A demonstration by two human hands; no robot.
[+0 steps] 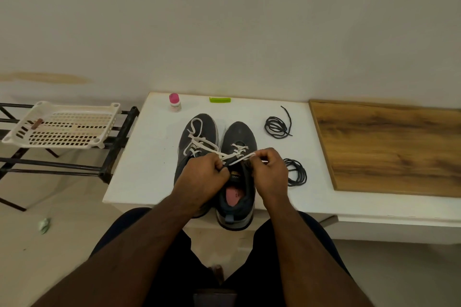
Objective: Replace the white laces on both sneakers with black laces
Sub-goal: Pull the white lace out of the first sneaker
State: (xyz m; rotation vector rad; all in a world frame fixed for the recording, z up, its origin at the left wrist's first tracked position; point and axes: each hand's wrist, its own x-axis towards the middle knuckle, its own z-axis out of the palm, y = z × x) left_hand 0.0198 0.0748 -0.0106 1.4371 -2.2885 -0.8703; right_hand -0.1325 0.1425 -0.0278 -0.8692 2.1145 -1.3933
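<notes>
Two dark grey sneakers stand side by side on the white table [149,157], toes pointing away from me. The left sneaker [199,132] has a loose white lace [197,142] lying over its top. The right sneaker [239,137] still carries a white lace [239,153] in its upper eyelets. My left hand [202,179] pinches one strand of that lace at the tongue. My right hand [270,172] pinches the other strand, pulled to the right. Two coiled black laces lie to the right, one farther back [277,127] and one close to my right hand [296,172].
A small bottle with a pink cap [175,102] and a green comb [220,99] lie at the table's back edge. A wooden board [389,144] covers the table's right part. A perforated white tray [62,124] sits on a black metal rack [112,157] to the left.
</notes>
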